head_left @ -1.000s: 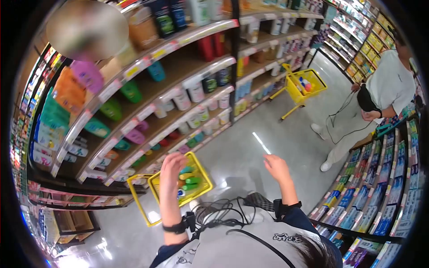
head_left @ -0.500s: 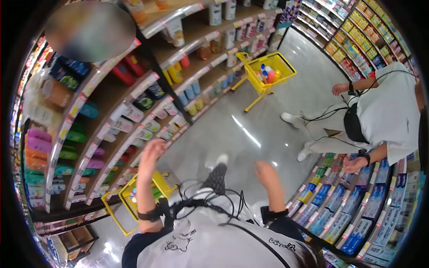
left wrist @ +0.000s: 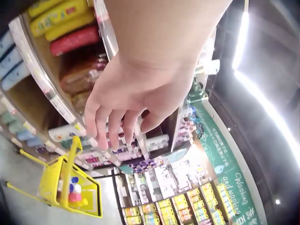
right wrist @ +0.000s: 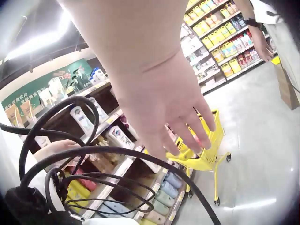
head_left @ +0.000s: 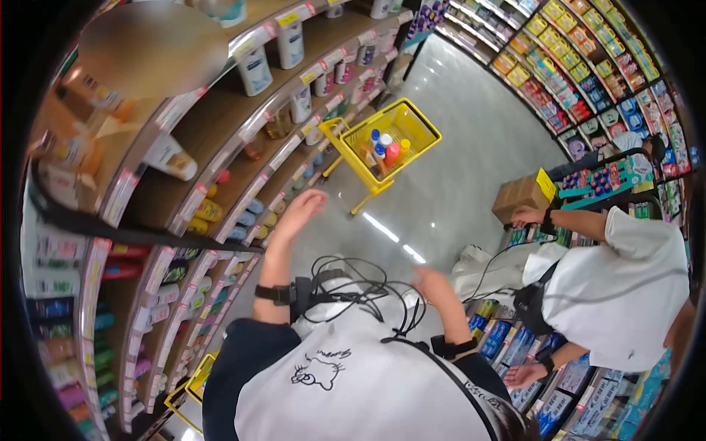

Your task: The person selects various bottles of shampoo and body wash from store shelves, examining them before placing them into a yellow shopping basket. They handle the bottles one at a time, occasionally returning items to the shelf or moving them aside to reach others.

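My left hand [head_left: 303,207] is raised in front of the shelf edge [head_left: 243,198], fingers loosely spread and holding nothing. In the left wrist view that left hand [left wrist: 119,124] hangs open before rows of bottles. The right hand [head_left: 430,284] floats lower over the aisle floor, also empty; in the right wrist view the right hand [right wrist: 176,119] has relaxed, straight fingers. A yellow basket cart [head_left: 407,126] with several bottles stands ahead by the shelves, beyond my left hand.
Another person [head_left: 625,294] in a white shirt leans at the right-hand shelves, one hand by a cardboard box [head_left: 518,197]. A second yellow basket [head_left: 193,384] shows at the lower left. Black cables [head_left: 353,283] hang over my chest. Shelving lines both sides.
The view has swung up the aisle. The yellow basket that was under my left hand now lies behind at the lower left. My left hand rose toward the shelf; the other person is closer.
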### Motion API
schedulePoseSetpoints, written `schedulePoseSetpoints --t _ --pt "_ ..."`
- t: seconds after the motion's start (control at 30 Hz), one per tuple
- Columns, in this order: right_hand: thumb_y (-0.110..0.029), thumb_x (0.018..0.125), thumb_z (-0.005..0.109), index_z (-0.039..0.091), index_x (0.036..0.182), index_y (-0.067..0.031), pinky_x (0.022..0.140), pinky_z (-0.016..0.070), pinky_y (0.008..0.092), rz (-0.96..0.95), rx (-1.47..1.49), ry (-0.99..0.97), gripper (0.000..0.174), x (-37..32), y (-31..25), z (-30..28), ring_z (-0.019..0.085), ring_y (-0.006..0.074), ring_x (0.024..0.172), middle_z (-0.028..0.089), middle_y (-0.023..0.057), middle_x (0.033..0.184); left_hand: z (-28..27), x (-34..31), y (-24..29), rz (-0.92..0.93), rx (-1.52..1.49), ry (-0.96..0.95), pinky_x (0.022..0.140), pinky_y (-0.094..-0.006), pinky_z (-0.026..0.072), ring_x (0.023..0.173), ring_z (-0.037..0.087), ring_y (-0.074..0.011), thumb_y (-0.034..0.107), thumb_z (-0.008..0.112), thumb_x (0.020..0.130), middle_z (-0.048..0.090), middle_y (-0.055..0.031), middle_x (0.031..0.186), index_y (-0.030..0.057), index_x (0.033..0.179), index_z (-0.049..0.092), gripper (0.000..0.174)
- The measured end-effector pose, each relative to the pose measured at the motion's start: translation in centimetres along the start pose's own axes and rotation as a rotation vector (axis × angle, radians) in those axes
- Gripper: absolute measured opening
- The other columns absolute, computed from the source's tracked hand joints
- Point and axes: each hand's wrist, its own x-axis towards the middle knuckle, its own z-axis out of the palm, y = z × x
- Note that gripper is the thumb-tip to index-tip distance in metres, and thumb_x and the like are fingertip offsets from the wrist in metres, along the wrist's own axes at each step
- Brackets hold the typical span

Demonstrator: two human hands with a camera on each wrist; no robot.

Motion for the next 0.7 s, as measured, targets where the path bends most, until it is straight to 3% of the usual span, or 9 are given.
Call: schedulePoseSetpoints --t 0.07,0.23,0.3,0.47,0.57,0.6,0.67,0.7 --pt "-0.025 0.08 0.059 0.051 0.111 -0.0056 0.077 0.0452 0.0418 -0.039 0.107 0.152 0.037 2.7 1.4 -1.4 0.055 0.037 0.092 0.059 0.0186 0.1 2.0 4.1 1.4 0.02 -0.022 -0.122 0.082 -0.0269 0.0414 0.094 0.056 -0.0142 0.018 0.042 0.089 0.059 -0.006 0.105 0.005 0.099 0.056 0.021" --pt "-0.022 0.079 0.057 0.052 0.109 -0.007 0.075 0.0454 0.0427 -0.043 0.197 0.103 0.034 9.8 5.0 -4.8 0.056 0.0359 0.089 0.058 0.0195 0.095 6.0 11.0 4.8 0.01 -0.007 -0.254 0.083 -0.0269 0.0403 0.096 0.055 -0.0139 0.013 0.041 0.087 0.059 -0.0071 0.106 0.0069 0.089 0.056 0.017" --pt "-0.022 0.079 0.057 0.052 0.11 -0.0074 0.075 0.0453 0.0428 -0.035 0.279 0.018 0.035 14.0 8.5 -5.5 0.056 0.036 0.089 0.059 0.0195 0.095 7.3 13.0 5.6 0.015 0.008 -0.217 0.083 -0.0268 0.0401 0.096 0.055 -0.014 0.012 0.041 0.087 0.06 -0.0075 0.105 0.0072 0.087 0.056 0.016" --pt "-0.022 0.078 0.058 0.052 0.111 -0.0059 0.076 0.0453 0.0424 -0.136 0.138 0.067 0.037 25.7 17.3 -13.0 0.056 0.0354 0.09 0.059 0.0188 0.097 11.9 18.9 6.7 0.014 -0.027 0.034 0.081 -0.0257 0.0404 0.092 0.057 -0.0137 0.013 0.041 0.088 0.061 -0.0071 0.103 0.0067 0.088 0.056 0.017" --pt "-0.022 0.079 0.058 0.05 0.117 -0.0068 0.085 0.0425 0.0415 -0.225 0.131 -0.007 0.042 30.8 23.5 -17.5 0.054 0.0348 0.099 0.057 0.0201 0.106 17.3 24.1 7.2 -0.029 -0.054 0.231 0.081 -0.0264 0.0416 0.09 0.056 -0.0141 0.013 0.041 0.088 0.06 -0.0064 0.099 0.0047 0.09 0.055 0.016" --pt "-0.024 0.079 0.059 0.053 0.114 -0.0066 0.082 0.0448 0.0391 -0.294 0.12 0.04 0.04 32.0 26.4 -18.1 0.056 0.0339 0.096 0.058 0.0189 0.106 19.4 25.7 7.5 -0.055 -0.063 0.303 0.081 -0.0268 0.0421 0.09 0.056 -0.0145 0.013 0.042 0.088 0.06 -0.0061 0.097 0.0037 0.091 0.055 0.016" --pt "-0.026 0.079 0.06 0.053 0.114 -0.0067 0.082 0.0451 0.0391 -0.332 0.334 -0.03 0.041 33.7 32.3 -20.0 0.057 0.0326 0.096 0.059 0.0178 0.107 22.8 29.1 8.3 -0.023 -0.03 0.288 0.08 -0.0265 0.0425 0.089 0.056 -0.0127 0.013 0.043 0.088 0.06 -0.0043 0.094 0.0037 0.093 0.056 0.016" --pt "-0.027 0.079 0.061 0.053 0.114 -0.0067 0.082 0.0454 0.0393 -0.274 0.302 -0.053 0.042 34.3 35.2 -21.2 0.057 0.0321 0.096 0.059 0.0176 0.107 24.1 30.7 9.0 0.002 0.013 0.252 0.081 -0.0268 0.0423 0.09 0.055 -0.0117 0.014 0.043 0.089 0.06 -0.0041 0.095 0.0043 0.094 0.056 0.017"
